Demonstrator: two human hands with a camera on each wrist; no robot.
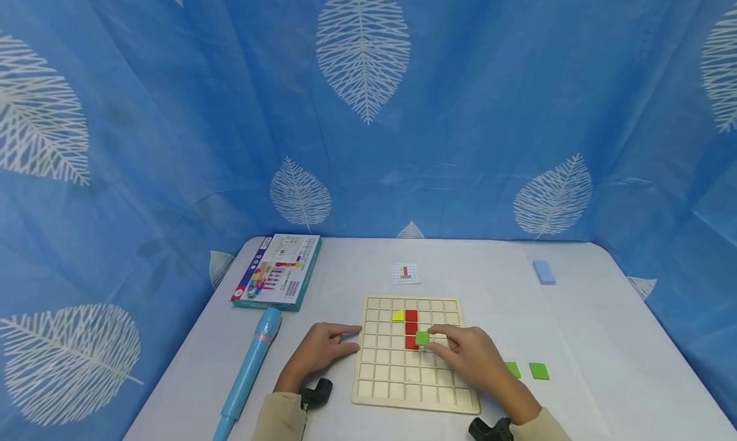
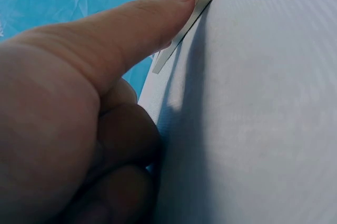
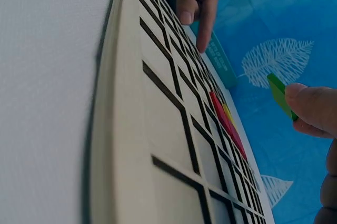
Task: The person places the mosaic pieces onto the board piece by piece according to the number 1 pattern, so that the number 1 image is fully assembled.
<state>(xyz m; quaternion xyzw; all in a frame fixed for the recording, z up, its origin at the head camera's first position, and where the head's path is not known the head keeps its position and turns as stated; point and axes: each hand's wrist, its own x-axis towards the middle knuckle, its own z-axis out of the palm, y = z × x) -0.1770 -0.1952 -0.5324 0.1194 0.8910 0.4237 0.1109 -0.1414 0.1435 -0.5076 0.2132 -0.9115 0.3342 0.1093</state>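
A pale wooden grid board (image 1: 382, 372) lies on the white table. Three red square tiles (image 1: 411, 328) form a column in its cells, with a yellow tile (image 1: 398, 315) left of the top one. My right hand (image 1: 475, 354) pinches a green square tile (image 3: 279, 95) between thumb and index finger, held above the board near the lowest red tile. The thumb and index finger of my left hand (image 1: 319, 348) are extended, their tips at the board's left edge. In the left wrist view the thumb (image 2: 137, 29) reaches the board's side and the other fingers are bent under.
Two green tiles (image 1: 539, 371) lie right of the board, one partly behind my right forearm. A small pattern card (image 1: 406, 273) lies beyond the board. At left are a boxed set (image 1: 276, 271) and a long light-blue tube (image 1: 253, 364). A blue block (image 1: 544, 272) sits far right.
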